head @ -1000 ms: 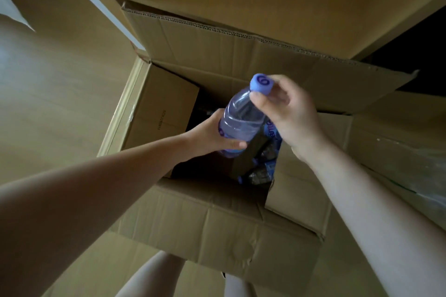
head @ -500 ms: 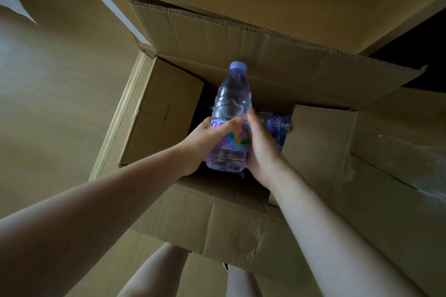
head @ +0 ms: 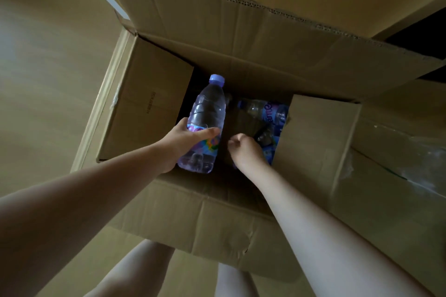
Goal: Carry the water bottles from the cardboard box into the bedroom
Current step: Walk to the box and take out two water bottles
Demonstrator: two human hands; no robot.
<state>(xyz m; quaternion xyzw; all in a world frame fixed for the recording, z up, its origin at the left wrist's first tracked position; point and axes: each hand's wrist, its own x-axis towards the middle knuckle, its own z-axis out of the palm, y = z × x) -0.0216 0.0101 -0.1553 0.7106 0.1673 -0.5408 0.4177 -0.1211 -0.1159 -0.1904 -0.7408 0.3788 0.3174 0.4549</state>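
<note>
Over the open cardboard box (head: 154, 219), the left hand (head: 185, 142) grips a water bottle (head: 205, 123); beside it, the right hand (head: 246, 149) curls, holding nothing, above other bottles (head: 268, 111) inside.

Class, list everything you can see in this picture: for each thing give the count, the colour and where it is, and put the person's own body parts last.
Cardboard box: one, brown, on the floor, its flaps open.
Held water bottle: one, clear with a purple cap and a colourful label, over the left of the box opening.
Bottles in the box: several, clear with blue labels, lying in the right of the box; exact count cannot be told.
Floor: one, light wood, to the left of the box.
Left hand: one, grips the held water bottle at its label.
Right hand: one, fingers curled, inside the box beside the bottle, holding nothing visible.
Legs: two, bare, below the box.
</note>
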